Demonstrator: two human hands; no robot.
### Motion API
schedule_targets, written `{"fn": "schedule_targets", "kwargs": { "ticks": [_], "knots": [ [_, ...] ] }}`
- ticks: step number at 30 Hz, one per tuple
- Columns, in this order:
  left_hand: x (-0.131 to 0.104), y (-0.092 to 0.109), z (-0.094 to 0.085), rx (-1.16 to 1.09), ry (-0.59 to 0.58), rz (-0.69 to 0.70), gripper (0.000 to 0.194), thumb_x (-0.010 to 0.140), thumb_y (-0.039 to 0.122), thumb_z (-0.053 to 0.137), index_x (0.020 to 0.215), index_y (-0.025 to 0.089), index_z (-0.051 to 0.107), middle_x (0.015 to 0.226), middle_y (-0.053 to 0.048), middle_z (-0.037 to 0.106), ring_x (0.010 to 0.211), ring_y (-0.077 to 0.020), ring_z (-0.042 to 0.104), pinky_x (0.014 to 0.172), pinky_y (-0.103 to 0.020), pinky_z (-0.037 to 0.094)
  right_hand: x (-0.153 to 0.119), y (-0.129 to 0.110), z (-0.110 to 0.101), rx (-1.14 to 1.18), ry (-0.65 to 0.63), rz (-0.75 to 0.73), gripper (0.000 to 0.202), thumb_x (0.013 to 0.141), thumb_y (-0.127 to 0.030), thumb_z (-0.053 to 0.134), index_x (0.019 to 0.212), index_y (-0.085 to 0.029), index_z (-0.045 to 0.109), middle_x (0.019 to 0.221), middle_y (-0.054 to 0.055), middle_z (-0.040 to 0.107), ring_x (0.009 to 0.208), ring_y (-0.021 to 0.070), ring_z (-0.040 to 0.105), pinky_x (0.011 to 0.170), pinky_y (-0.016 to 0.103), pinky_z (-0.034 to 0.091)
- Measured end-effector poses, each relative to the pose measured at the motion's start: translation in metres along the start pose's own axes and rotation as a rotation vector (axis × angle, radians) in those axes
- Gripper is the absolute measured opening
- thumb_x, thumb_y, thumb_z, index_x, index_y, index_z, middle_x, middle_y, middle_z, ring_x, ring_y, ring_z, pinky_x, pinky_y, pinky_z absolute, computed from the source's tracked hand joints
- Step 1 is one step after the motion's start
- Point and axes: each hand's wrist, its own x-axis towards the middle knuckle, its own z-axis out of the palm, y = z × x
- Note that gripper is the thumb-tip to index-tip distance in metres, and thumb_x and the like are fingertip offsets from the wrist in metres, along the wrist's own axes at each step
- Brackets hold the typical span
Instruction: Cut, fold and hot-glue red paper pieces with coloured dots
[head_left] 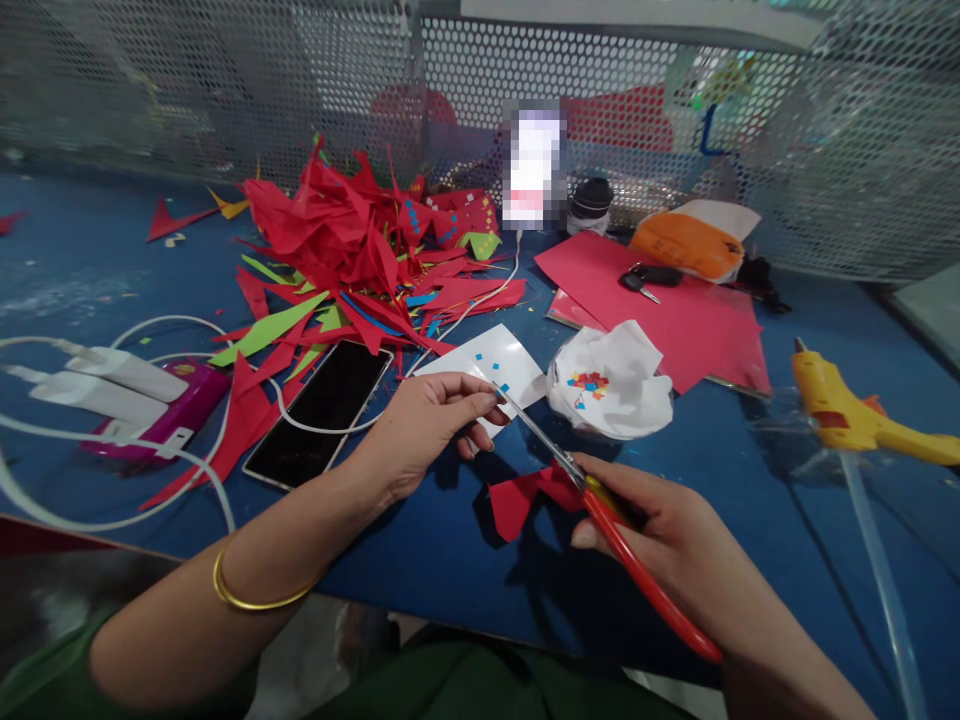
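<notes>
My right hand (652,520) grips scissors (637,565) with red and yellow handles, their blades pointing up and left. At the blade tips, my left hand (442,415) is pinched, and whatever it holds is too small to make out. Beneath and behind my left fingers lies a white card (517,350) with several tiny blue squares on it. To its right, a bowl lined with white paper (630,355) holds small red, yellow and blue bits (589,383). A red paper scrap (516,503) is below the scissor blades, beside my right hand.
Red and green paper scraps (322,230) are heaped at the back left. A black phone (322,410), white cables and a purple power bank (169,410) lie left. Red sheets (675,320) with keys (649,278) are back right; a yellow glue gun (844,405) is far right.
</notes>
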Motion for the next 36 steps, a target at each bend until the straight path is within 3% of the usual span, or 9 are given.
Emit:
{"fn": "schedule_targets", "kwargs": {
  "ticks": [11, 18, 36],
  "knots": [
    [-0.0005, -0.0006, -0.0006, 0.021, -0.015, 0.009, 0.012, 0.082, 0.024, 0.070, 0.077, 0.013, 0.069, 0.075, -0.003, 0.072, 0.049, -0.0068, 0.058, 0.044, -0.017, 0.044, -0.0005, -0.0012, 0.0001, -0.004, -0.006, 0.016, 0.027, 0.081, -0.040, 0.069, 0.106, -0.029, 0.075, 0.081, -0.001, 0.072, 0.091, 0.0247, 0.068, 0.076, 0.033, 0.057],
    [-0.0005, -0.0010, -0.0036, 0.078, -0.016, -0.006, 0.019, 0.082, 0.029, 0.072, 0.076, 0.012, 0.068, 0.075, -0.005, 0.073, 0.049, -0.0065, 0.058, 0.044, -0.017, 0.045, -0.0002, 0.0019, 0.0003, -0.042, 0.049, 0.007, 0.042, 0.081, -0.041, 0.070, 0.121, -0.029, 0.071, 0.101, 0.000, 0.077, 0.094, 0.0247, 0.070, 0.072, 0.030, 0.057],
    [0.0013, -0.0025, -0.0039, 0.067, -0.012, -0.036, 0.014, 0.084, 0.020, 0.067, 0.073, 0.012, 0.066, 0.071, -0.003, 0.072, 0.047, -0.0061, 0.058, 0.042, -0.016, 0.045, 0.0002, 0.0066, 0.0005, -0.064, 0.034, 0.011, 0.043, 0.082, -0.046, 0.071, 0.120, -0.029, 0.071, 0.103, 0.001, 0.076, 0.092, 0.0245, 0.070, 0.068, 0.030, 0.056]
  ]
}}
